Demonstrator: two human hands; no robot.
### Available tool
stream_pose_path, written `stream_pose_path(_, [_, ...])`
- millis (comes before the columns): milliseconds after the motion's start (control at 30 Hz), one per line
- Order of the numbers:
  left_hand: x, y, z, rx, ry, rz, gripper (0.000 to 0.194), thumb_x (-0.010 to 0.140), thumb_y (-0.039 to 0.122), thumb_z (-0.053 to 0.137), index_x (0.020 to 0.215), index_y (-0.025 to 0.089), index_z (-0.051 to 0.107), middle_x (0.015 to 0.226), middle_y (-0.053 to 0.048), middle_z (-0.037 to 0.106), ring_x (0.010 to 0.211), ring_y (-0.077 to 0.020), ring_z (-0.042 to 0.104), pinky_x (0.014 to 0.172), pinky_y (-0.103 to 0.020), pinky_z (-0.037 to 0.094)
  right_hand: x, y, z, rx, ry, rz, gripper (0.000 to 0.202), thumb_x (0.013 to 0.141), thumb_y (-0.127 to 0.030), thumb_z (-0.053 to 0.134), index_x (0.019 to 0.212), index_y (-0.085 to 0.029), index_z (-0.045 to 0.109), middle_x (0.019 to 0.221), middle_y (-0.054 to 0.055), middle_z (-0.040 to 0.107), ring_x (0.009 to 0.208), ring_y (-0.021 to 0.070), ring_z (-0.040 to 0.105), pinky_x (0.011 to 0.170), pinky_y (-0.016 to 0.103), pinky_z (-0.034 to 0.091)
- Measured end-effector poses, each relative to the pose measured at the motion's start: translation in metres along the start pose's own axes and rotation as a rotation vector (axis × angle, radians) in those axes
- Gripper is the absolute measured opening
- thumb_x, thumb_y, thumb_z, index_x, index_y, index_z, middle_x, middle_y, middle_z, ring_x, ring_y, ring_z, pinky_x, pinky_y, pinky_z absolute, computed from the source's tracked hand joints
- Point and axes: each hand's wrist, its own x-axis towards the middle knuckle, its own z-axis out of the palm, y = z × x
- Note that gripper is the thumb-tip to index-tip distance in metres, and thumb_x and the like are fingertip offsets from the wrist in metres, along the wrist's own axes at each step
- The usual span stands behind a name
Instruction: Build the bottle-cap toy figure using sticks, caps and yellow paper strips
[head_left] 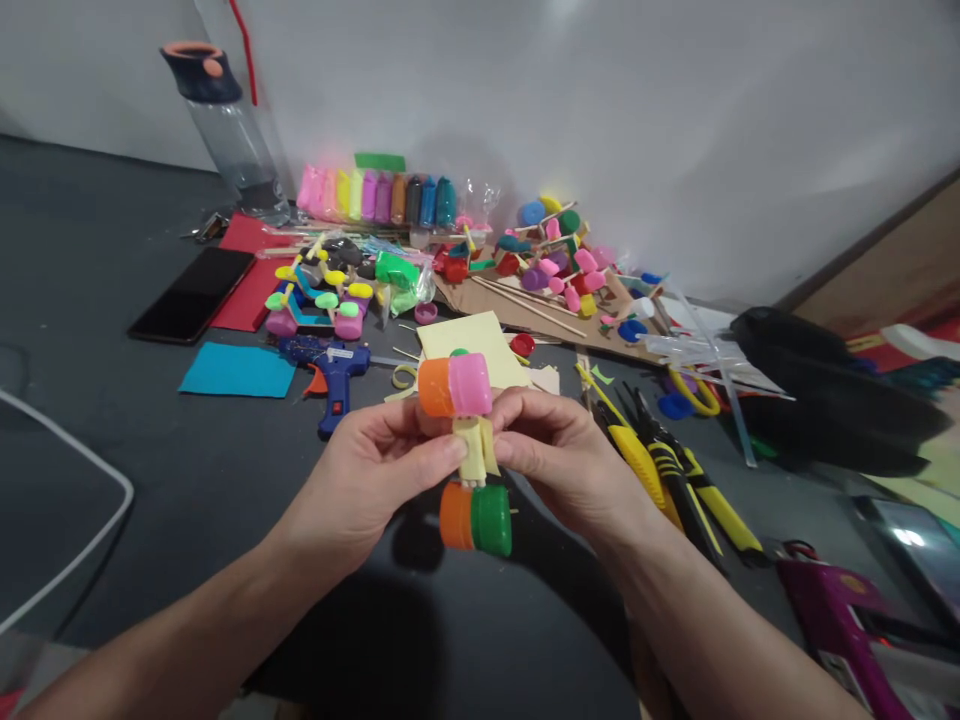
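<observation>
Dark tabletop [210, 450]: one cap-ended assembly [474, 436], left fingers [442, 460] pinching its yellow paper wrap [470, 462], right fingers [529, 452] gripping its loose flap [490, 450], apparently for tautness.

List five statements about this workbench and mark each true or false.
1. The left hand and right hand are both on the cap model. True.
2. The glue gun is mostly red. False: it is mostly blue.
3. The phone lies left of the glue gun. True.
4. The model's lower caps are pink and blue. False: they are orange and green.
5. Yellow-and-black tools lie right of the right hand. True.
</observation>
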Motion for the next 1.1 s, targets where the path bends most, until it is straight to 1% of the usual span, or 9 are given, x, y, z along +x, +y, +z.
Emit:
stream_pose_path(100, [0.0, 0.001, 0.001, 0.002, 0.0, -0.022, 0.022, 0.077, 0.012, 0.084, 0.092, 0.029, 0.085, 0.079, 0.003, 0.081, 0.075, -0.0056, 0.071, 0.076, -0.009, 0.054, 0.0, 0.0, 0.0, 0.003, -0.006, 0.016, 0.021, 0.072, -0.034, 0.09, 0.072, -0.021, 0.074, 0.072, -0.004, 0.069, 0.066, 0.0097, 0.059, 0.067, 0.023, 0.049])
stream_pose_path(300, [0.0, 0.003, 0.003, 0.018, 0.009, -0.009, 0.015, 0.079, 0.021, 0.085, 0.091, 0.029, 0.085, 0.078, 0.002, 0.08, 0.07, -0.0063, 0.07, 0.074, -0.012, 0.055, -0.001, -0.003, 0.001, -0.046, 0.006, 0.031, 0.022, 0.071, -0.035, 0.091, 0.071, -0.021, 0.073, 0.071, -0.003, 0.07, 0.066, 0.0101, 0.059, 0.066, 0.023, 0.049])
stream_pose_path(367, [-0.001, 0.002, 0.003, 0.038, 0.018, 0.002, 0.014, 0.079, 0.022, 0.085, 0.091, 0.028, 0.085, 0.079, 0.001, 0.08, 0.072, -0.0083, 0.07, 0.075, -0.015, 0.056, -0.002, -0.005, 0.002, -0.078, 0.014, 0.03, 0.023, 0.071, -0.036, 0.091, 0.07, -0.021, 0.073, 0.071, -0.003, 0.07, 0.067, 0.011, 0.06, 0.067, 0.024, 0.05])
stream_pose_path(467, [-0.002, 0.001, 0.002, 0.098, 0.064, 0.018, 0.012, 0.078, 0.025, 0.085, 0.089, 0.024, 0.085, 0.079, -0.002, 0.08, 0.075, -0.013, 0.071, 0.076, -0.021, 0.058, -0.002, -0.008, 0.003, -0.122, 0.02, 0.022, 0.024, 0.071, -0.037, 0.09, 0.069, -0.022, 0.073, 0.072, -0.002, 0.07, 0.069, 0.0118, 0.06, 0.067, 0.025, 0.051])
stream_pose_path(567, [-0.002, 0.0, 0.001, 0.172, 0.1, 0.025, 0.012, 0.076, 0.024, 0.085, 0.087, 0.021, 0.085, 0.079, -0.004, 0.08, 0.076, -0.0161, 0.071, 0.076, -0.025, 0.058, -0.003, -0.01, 0.004, -0.152, 0.016, 0.029, 0.026, 0.073, -0.04, 0.089, 0.068, -0.021, 0.071, 0.07, -0.003, 0.07, 0.068, 0.0114, 0.058, 0.067, 0.023, 0.05])
stream_pose_path(733, [-0.002, 0.0, 0.001, 0.235, 0.127, 0.036, 0.011, 0.075, 0.022, 0.085, 0.086, 0.021, 0.084, 0.081, -0.003, 0.08, 0.077, -0.0161, 0.07, 0.074, -0.024, 0.057, -0.006, -0.013, 0.007, -0.265, 0.036, 0.047, 0.032, 0.077, -0.047, 0.084, 0.067, -0.02, 0.069, 0.07, -0.002, 0.068, 0.067, 0.0124, 0.057, 0.066, 0.024, 0.049])
stream_pose_path(900, [-0.001, 0.001, 0.001, 0.14, 0.104, -0.004, 0.011, 0.074, 0.02, 0.087, 0.084, 0.021, 0.084, 0.078, -0.002, 0.079, 0.076, -0.0135, 0.07, 0.076, -0.021, 0.057, -0.008, -0.017, 0.006, -0.362, 0.019, 0.023, 0.027, 0.086, -0.043, 0.076, 0.07, -0.021, 0.07, 0.074, -0.001, 0.068, 0.071, 0.0134, 0.059, 0.069, 0.025, 0.05])
stream_pose_path(1000, [-0.001, 0.001, -0.001, 0.077, 0.117, -0.028, 0.008, 0.077, 0.025, 0.085, 0.081, 0.019, 0.083, 0.08, -0.003, 0.08, 0.076, -0.0142, 0.071, 0.077, -0.023, 0.057, -0.009, -0.021, 0.004, -0.399, -0.003, -0.034, 0.022, 0.091, -0.037, 0.071, 0.075, -0.022, 0.073, 0.082, 0.001, 0.07, 0.077, 0.015, 0.061, 0.075, 0.026, 0.05])
stream_pose_path(1100, [0.0, 0.002, 0.0, 0.019, 0.145, -0.046, 0.009, 0.075, 0.024, 0.086, 0.079, 0.018, 0.081, 0.079, -0.003, 0.079, 0.074, -0.0139, 0.071, 0.076, -0.023, 0.057, -0.011, -0.026, 0.003, -0.477, -0.012, -0.096, 0.018, 0.094, -0.029, 0.066, 0.079, -0.023, 0.074, 0.09, 0.002, 0.071, 0.085, 0.0161, 0.063, 0.08, 0.027, 0.05])
